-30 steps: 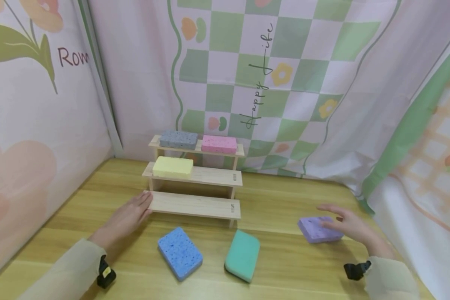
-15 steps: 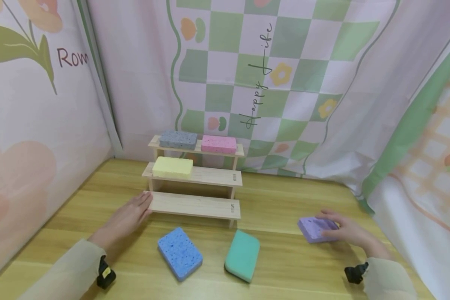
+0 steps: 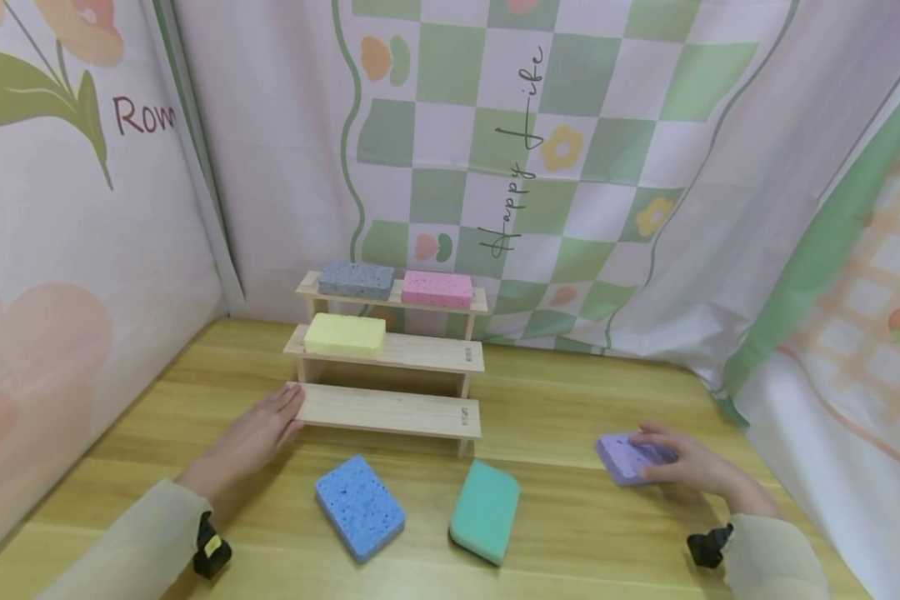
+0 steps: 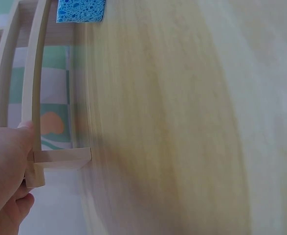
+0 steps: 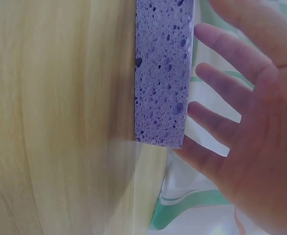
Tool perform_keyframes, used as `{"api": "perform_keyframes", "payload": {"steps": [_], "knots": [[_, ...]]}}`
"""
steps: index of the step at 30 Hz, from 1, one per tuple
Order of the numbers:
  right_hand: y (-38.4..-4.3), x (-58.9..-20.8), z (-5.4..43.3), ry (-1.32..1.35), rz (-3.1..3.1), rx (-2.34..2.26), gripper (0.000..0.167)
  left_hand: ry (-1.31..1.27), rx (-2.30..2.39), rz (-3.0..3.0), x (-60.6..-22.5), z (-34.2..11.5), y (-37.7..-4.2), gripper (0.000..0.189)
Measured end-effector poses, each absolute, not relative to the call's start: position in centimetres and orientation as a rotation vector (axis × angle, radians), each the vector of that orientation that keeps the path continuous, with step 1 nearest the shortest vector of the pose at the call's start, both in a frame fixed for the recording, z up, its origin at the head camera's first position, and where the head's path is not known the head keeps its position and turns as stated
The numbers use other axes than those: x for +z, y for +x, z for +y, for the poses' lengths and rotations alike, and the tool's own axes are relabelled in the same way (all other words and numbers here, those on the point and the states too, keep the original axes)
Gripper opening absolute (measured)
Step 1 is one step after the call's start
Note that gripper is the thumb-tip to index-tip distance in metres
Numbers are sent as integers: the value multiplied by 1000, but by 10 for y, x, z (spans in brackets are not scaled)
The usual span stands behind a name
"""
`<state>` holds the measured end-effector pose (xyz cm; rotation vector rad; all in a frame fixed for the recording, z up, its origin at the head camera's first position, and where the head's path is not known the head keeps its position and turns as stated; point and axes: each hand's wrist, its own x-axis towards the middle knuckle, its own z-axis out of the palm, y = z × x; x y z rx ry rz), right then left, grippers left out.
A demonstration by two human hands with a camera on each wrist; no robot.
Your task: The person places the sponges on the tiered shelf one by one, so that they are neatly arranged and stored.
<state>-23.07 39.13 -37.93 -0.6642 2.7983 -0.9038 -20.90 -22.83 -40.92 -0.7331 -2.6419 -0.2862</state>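
My left hand holds the left end of the lowest board of a three-tier wooden display stand. In the left wrist view the thumb lies against the board and the fingers bend by its end. At the right, my right hand lies over a purple sponge that rests on the table. The right wrist view shows spread, nearly straight fingers touching or very close to the sponge's upper side; its thumb looks near the front edge. A blue sponge and a green sponge lie in front of the stand.
On the top tier sit a grey sponge and a pink sponge. A yellow sponge occupies the middle tier's left half. Printed curtains hang behind and beside the wooden table.
My right hand has lowered onto the purple sponge, its fingers coming down over the top. The left hand and the other sponges have stayed put.
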Motion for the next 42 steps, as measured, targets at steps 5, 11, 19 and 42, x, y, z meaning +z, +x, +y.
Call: {"api": "perform_keyframes", "payload": {"steps": [5, 11, 19, 42], "knots": [[-231, -380, 392, -615, 2813, -859, 54, -731, -290, -2644, -408, -228, -208, 44], [-232, -380, 391, -559, 2777, -869, 57, -733, -281, -2645, -408, -228, -208, 44], [-232, -380, 389, -588, 2785, -848, 60, -729, -278, -2668, -406, -227, -208, 45], [-233, -379, 385, -483, 2858, -766, 60, -728, -266, -2684, -406, -227, -208, 46]]}}
